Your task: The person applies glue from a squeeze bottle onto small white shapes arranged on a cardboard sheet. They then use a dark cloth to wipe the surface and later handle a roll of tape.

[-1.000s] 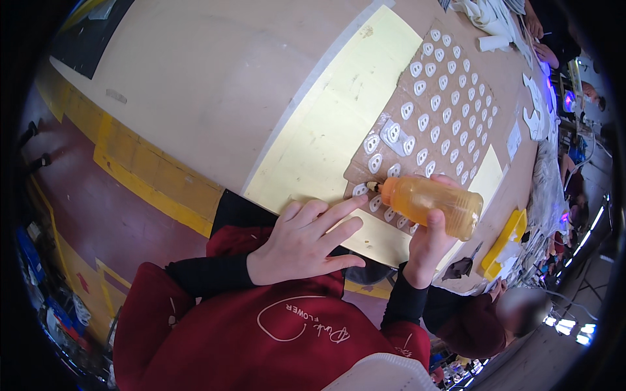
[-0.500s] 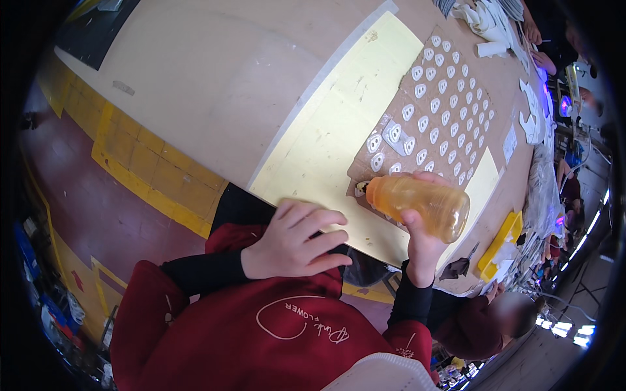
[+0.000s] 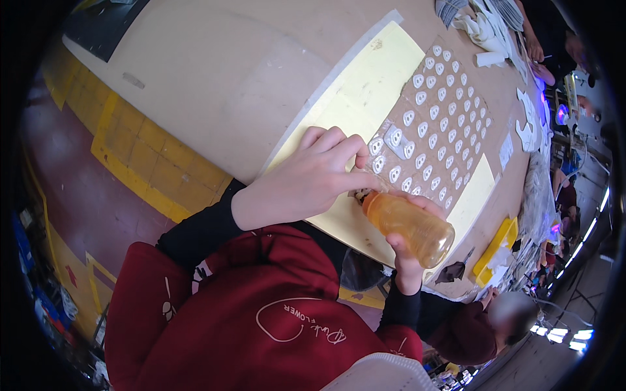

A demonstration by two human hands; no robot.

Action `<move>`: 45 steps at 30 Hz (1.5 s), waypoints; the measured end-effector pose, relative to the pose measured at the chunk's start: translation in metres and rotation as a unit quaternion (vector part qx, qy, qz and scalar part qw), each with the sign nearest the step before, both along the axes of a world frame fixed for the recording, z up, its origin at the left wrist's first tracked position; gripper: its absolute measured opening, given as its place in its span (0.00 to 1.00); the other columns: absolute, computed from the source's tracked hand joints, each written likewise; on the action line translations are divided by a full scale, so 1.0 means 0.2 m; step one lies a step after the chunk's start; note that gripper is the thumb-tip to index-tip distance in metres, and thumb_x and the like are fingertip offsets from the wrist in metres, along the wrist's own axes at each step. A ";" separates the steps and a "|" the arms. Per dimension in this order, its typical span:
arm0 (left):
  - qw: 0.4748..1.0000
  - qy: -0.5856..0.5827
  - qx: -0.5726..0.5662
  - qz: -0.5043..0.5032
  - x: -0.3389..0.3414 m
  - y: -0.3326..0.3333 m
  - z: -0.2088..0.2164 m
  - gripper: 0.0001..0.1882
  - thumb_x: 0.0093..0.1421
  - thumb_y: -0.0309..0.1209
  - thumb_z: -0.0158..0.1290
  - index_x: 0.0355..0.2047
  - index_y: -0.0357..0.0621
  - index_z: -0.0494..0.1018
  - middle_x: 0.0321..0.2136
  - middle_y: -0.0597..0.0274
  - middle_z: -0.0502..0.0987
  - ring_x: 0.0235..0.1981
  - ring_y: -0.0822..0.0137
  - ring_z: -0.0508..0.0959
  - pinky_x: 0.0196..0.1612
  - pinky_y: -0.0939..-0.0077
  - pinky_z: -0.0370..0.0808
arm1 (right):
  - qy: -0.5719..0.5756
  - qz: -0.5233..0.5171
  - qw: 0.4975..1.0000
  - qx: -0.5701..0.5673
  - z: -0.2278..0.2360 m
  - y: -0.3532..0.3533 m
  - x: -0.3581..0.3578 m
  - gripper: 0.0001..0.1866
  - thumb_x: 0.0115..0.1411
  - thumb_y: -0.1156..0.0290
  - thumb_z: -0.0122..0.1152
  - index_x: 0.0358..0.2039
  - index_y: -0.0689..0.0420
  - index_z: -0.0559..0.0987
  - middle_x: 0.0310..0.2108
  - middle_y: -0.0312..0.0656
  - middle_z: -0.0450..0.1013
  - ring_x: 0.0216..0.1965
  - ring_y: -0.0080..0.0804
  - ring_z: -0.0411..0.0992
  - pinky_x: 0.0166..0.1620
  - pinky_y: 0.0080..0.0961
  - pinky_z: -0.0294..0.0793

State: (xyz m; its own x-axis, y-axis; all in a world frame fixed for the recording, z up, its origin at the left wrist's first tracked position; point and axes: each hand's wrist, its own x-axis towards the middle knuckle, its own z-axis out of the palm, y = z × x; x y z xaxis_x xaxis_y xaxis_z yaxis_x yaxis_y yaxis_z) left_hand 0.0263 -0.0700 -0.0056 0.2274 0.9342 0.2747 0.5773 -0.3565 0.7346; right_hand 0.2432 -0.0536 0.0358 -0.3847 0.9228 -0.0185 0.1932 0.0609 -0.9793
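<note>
My right hand (image 3: 407,264) is wrapped round a squeeze bottle (image 3: 414,228) of amber liquid with an orange shoulder. The bottle lies tilted, its dark-crusted nozzle pointing left, low over the near-left corner of a brown sheet (image 3: 433,112). Rows of small white rounded-triangle pieces with dark holes cover that sheet. Beside the nozzle is my left hand (image 3: 313,173), palm down, its fingers bent but apart, one digit stretched toward the nozzle and the sheet's corner. I see nothing held in it. A raised pale piece (image 3: 398,142) sits among the white ones near the left edge.
The brown sheet rests on pale yellow paper (image 3: 358,85) on a tan table (image 3: 215,72). To the right are a yellow tray (image 3: 495,251), a dark scrap (image 3: 450,272) and white cut pieces (image 3: 527,120). A seated person (image 3: 466,332) is at lower right; other people's hands show at upper right.
My left hand has moved up and right from the table's near edge to the sheet's corner. The bottle in my right hand has shifted slightly left and down.
</note>
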 end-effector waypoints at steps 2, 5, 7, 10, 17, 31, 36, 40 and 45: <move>1.000 0.004 -0.003 -0.005 0.00 0.01 0.00 0.17 0.49 0.20 0.48 0.34 0.56 0.78 0.37 0.69 0.67 0.41 0.65 0.65 0.48 0.70 0.58 | 0.018 -0.004 1.000 0.000 -0.02 -0.02 0.01 0.35 0.44 0.65 0.76 0.49 0.63 0.68 0.45 0.54 0.72 0.48 0.41 0.72 0.49 0.34 0.74; 1.000 0.021 0.006 -0.005 0.00 0.01 -0.01 0.13 0.51 0.24 0.49 0.33 0.56 0.78 0.36 0.70 0.67 0.41 0.67 0.66 0.46 0.70 0.58 | 0.028 -0.020 0.999 -0.010 -0.03 -0.05 0.02 0.36 0.44 0.64 0.76 0.49 0.62 0.67 0.46 0.54 0.71 0.49 0.43 0.71 0.50 0.36 0.73; 0.999 0.031 0.010 -0.002 0.00 0.01 -0.01 0.11 0.51 0.26 0.49 0.32 0.55 0.78 0.36 0.70 0.66 0.40 0.68 0.66 0.45 0.70 0.58 | 0.041 -0.035 0.998 -0.018 -0.03 -0.06 0.02 0.36 0.44 0.64 0.76 0.50 0.62 0.66 0.47 0.54 0.71 0.49 0.43 0.71 0.51 0.37 0.73; 0.999 0.041 0.005 0.000 0.00 0.01 0.00 0.10 0.52 0.26 0.49 0.31 0.55 0.78 0.36 0.70 0.67 0.40 0.68 0.66 0.45 0.70 0.58 | 0.065 -0.063 0.996 -0.020 -0.04 -0.07 0.03 0.35 0.45 0.64 0.75 0.49 0.62 0.66 0.46 0.54 0.71 0.49 0.43 0.71 0.50 0.37 0.73; 0.999 0.038 -0.010 -0.012 -0.01 0.01 0.01 0.10 0.52 0.25 0.48 0.31 0.54 0.77 0.36 0.71 0.67 0.39 0.68 0.66 0.46 0.71 0.58 | 0.036 -0.177 0.984 -0.010 -0.08 -0.07 0.05 0.36 0.48 0.49 0.68 0.47 0.63 0.68 0.41 0.51 0.72 0.38 0.38 0.75 0.30 0.23 0.75; 0.882 -0.434 -0.133 0.125 -0.10 0.03 -0.04 0.22 0.53 0.15 0.41 0.50 0.37 0.64 0.43 0.60 0.67 0.45 0.69 0.66 0.53 0.74 0.62 | 0.218 -0.175 0.935 -0.218 -0.10 -0.18 0.27 0.33 0.58 0.42 0.52 0.46 0.63 0.67 0.37 0.50 0.72 0.26 0.32 0.74 0.15 0.17 0.66; 0.843 -0.498 -0.131 0.156 -0.11 0.05 -0.05 0.27 0.54 0.16 0.43 0.56 0.39 0.59 0.48 0.58 0.66 0.49 0.68 0.66 0.56 0.73 0.62 | 0.329 -0.236 0.869 -0.284 -0.11 -0.26 0.30 0.33 0.61 0.40 0.45 0.44 0.63 0.67 0.35 0.56 0.72 0.24 0.40 0.73 0.17 0.19 0.72; 0.858 -0.466 -0.109 0.187 -0.05 0.06 -0.02 0.32 0.58 0.19 0.45 0.63 0.43 0.50 0.57 0.54 0.59 0.57 0.62 0.62 0.60 0.70 0.59 | 0.433 -0.304 0.793 -0.303 -0.02 -0.27 0.32 0.37 0.59 0.36 0.44 0.44 0.63 0.67 0.37 0.48 0.70 0.24 0.42 0.74 0.19 0.23 0.74; 0.905 -0.379 -0.016 0.192 0.00 0.10 0.04 0.46 0.58 0.27 0.50 0.67 0.49 0.31 0.67 0.54 0.40 0.66 0.54 0.47 0.65 0.52 0.46 | 0.671 -0.155 0.631 -0.358 0.06 -0.17 0.59 0.34 0.59 0.36 0.45 0.41 0.61 0.69 0.31 0.51 0.72 0.13 0.26 0.64 0.18 0.16 0.67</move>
